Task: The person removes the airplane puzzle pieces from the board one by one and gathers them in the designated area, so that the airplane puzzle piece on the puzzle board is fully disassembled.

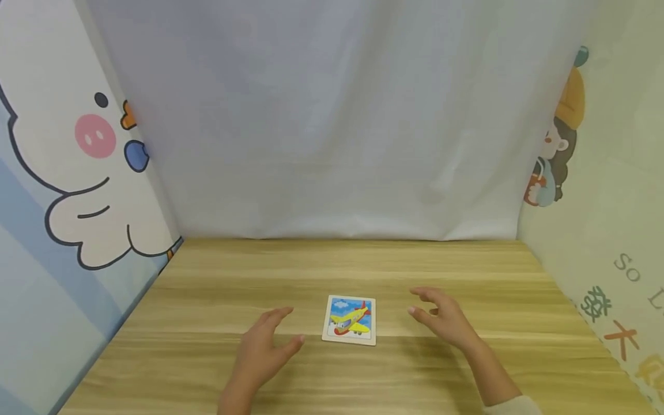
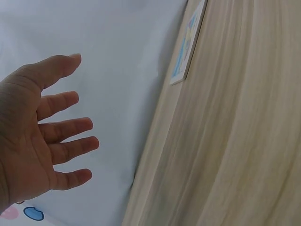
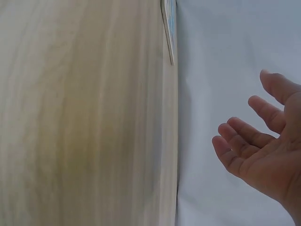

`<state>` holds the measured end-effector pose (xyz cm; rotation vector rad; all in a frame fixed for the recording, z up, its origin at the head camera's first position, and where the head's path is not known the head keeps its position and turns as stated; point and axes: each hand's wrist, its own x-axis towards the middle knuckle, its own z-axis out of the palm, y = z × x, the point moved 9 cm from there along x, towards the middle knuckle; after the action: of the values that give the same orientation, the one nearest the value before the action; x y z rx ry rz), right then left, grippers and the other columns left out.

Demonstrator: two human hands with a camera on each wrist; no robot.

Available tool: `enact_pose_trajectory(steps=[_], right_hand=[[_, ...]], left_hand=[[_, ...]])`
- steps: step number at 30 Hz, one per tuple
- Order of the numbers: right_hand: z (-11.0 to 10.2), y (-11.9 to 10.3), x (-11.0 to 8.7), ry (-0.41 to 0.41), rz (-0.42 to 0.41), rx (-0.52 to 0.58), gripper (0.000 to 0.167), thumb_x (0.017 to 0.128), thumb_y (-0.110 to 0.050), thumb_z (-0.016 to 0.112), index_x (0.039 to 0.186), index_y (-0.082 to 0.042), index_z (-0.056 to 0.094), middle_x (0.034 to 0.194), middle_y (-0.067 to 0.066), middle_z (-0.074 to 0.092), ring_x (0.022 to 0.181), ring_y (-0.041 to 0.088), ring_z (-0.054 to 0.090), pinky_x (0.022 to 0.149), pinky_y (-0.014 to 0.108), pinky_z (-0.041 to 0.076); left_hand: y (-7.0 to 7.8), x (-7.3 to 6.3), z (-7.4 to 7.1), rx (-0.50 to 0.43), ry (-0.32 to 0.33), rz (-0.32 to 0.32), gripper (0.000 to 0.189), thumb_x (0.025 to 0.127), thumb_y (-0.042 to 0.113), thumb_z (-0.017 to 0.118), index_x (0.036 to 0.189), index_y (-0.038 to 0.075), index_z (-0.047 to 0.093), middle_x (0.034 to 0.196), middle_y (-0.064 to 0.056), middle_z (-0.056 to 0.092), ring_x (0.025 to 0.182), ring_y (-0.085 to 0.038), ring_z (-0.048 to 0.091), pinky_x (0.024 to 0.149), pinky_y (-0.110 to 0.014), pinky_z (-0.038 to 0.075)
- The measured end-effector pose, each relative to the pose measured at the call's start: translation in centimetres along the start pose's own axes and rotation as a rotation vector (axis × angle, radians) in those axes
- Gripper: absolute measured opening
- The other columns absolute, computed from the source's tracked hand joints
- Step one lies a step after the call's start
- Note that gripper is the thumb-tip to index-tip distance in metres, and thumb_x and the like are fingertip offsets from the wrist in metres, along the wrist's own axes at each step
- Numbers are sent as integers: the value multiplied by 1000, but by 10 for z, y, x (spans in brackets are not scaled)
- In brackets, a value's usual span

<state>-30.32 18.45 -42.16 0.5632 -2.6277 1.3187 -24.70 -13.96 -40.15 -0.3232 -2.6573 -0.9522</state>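
A square picture puzzle [image 1: 350, 320] with a yellow and red airplane on a blue sky lies flat on the wooden table, framed by a pale border. To its left, my left hand [image 1: 263, 350] hovers with fingers spread and nothing in them. My right hand [image 1: 445, 320] is held to the right of the puzzle, fingers loosely bent and holding nothing. In the left wrist view the puzzle [image 2: 187, 44] shows edge-on beyond the left hand [image 2: 35, 136]. The right wrist view catches only a sliver of the puzzle [image 3: 168, 33], apart from the right hand [image 3: 270, 146].
The wooden table [image 1: 249, 259] ends at a white curtain [image 1: 321, 127] along the back. At the left stands a panel [image 1: 46, 144] with a cartoon animal, and at the right a pale green panel [image 1: 617, 190] printed with a cartoon figure and lettering.
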Motion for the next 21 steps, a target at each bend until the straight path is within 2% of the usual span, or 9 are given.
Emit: enact_pose_trajectory(steps=[5, 11, 16, 21], right_hand=[[15, 2, 6, -35, 42, 42, 44, 88, -24, 65, 125, -1, 55, 126, 18, 52, 113, 40, 49, 83, 47, 48], [32, -3, 17, -70, 42, 76, 42, 88, -23, 66, 123, -1, 57, 124, 15, 55, 111, 37, 51, 82, 43, 49], [41, -6, 23, -85, 59, 84, 39, 88, -18, 65, 122, -1, 58, 123, 15, 56, 110, 36, 52, 82, 45, 49], [53, -6, 31, -110, 67, 118, 37, 89, -13, 64, 123, 0, 57, 122, 17, 55, 109, 38, 52, 82, 46, 49]], left_hand=[[-2, 1, 13, -37, -33, -24, 50, 79, 29, 74, 121, 9, 60, 120, -11, 58, 109, -31, 54, 87, -51, 44], [-5, 5, 23, -71, -42, -51, 49, 76, 27, 76, 118, 6, 61, 118, -13, 59, 108, -34, 54, 88, -53, 43], [-3, 11, 35, -116, -92, -44, 49, 79, 29, 74, 119, 4, 60, 118, -14, 58, 112, -35, 51, 90, -53, 41], [-2, 16, 47, -162, -125, -71, 51, 79, 32, 73, 120, 5, 59, 120, -13, 57, 115, -34, 49, 93, -52, 39]])
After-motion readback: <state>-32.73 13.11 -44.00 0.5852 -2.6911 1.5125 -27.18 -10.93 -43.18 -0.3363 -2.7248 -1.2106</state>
